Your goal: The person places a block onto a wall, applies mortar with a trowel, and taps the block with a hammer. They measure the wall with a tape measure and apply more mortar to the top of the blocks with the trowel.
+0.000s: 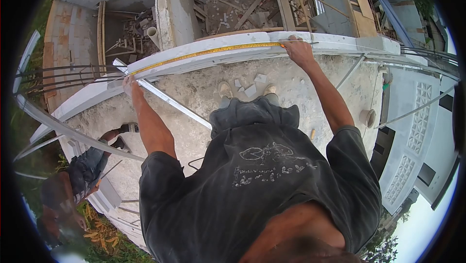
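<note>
A yellow tape measure [208,51] is stretched along the top of a pale block wall [179,59], bowing slightly between my two hands. My left hand [130,86] is closed at its left end, beside the corner where a shiny metal channel [170,102] crosses the wall. At the other end, my right hand [299,52] is closed on the tape over the wall's top. A small orange bit shows at the right fingertips; I cannot make out what it is.
Thin rods [68,76] stick out at left. Broken block pieces [250,90] lie by my shoes on the concrete floor [310,98]. Beyond the wall is a drop into rubble-strewn rooms [233,13]. Another person [87,166] is at lower left. A round pot [367,117] stands at right.
</note>
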Tool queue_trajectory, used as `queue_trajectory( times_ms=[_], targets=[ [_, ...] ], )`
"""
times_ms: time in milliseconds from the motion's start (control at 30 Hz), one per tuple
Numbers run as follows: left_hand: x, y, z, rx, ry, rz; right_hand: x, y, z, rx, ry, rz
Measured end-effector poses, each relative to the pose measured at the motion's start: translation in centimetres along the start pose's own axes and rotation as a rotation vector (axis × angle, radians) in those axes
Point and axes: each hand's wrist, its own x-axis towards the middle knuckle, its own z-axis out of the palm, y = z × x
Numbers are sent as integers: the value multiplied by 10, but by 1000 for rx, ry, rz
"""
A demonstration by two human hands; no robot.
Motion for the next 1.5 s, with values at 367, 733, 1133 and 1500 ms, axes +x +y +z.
queue_trajectory(
  times_ms=[367,733,1133,1500],
  targets=[
    [8,-7,-2,31,-62,68,3,-1,-5,-30,10,2],
    [1,1,-3,61,-36,-19,2,4,2,-14,58,-17],
    [1,5,-6,218,-29,-15,3,5,3,-3,52,-16],
    [2,-3,-7,40,-61,87,2,5,1,14,16,-6]
  ],
)
